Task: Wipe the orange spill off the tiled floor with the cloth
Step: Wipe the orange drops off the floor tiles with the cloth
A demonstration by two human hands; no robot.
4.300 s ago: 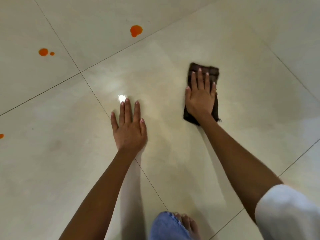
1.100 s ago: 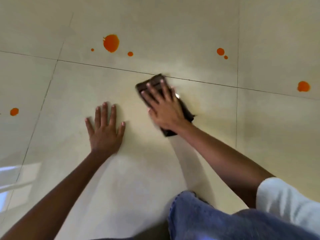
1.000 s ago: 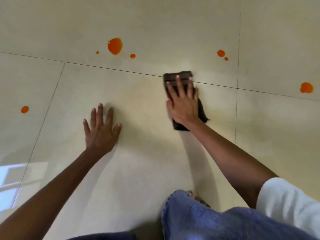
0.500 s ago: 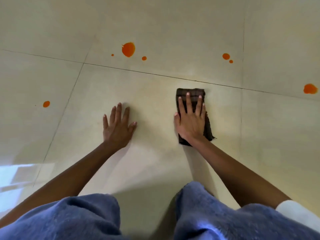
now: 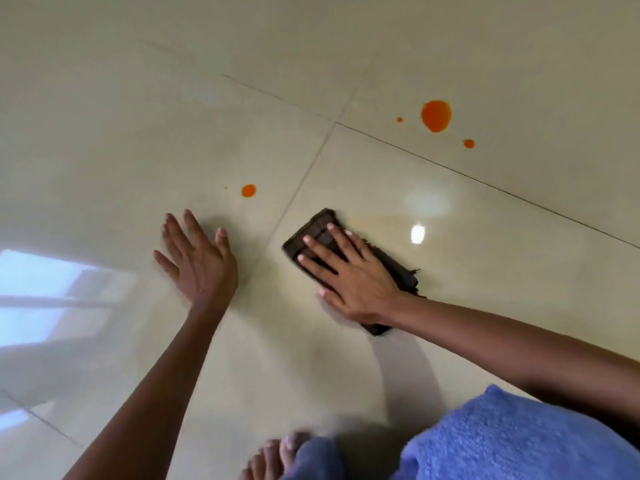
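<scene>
A folded dark brown cloth [image 5: 318, 226] lies flat on the cream tiled floor [image 5: 346, 341], and my right hand [image 5: 349, 275] presses on it with fingers spread, pointing up-left. My left hand [image 5: 197, 258] rests flat on the floor to the cloth's left, holding nothing. A small orange drop [image 5: 248, 190] sits just beyond my left hand's fingertips, up-left of the cloth. A larger orange blot [image 5: 436, 115] with two small drops [image 5: 469, 143] beside it lies on the far tile at upper right.
Dark grout lines [image 5: 304, 174] cross near the cloth. A bright window reflection [image 5: 45, 296] shines on the floor at left. My bare foot [image 5: 277, 455] and blue-clad knee [image 5: 502, 441] are at the bottom edge.
The view has swung left. My right hand slid the cloth leftwards and turned it diagonal, closer to the small orange drop. My left hand has stayed flat on the floor.
</scene>
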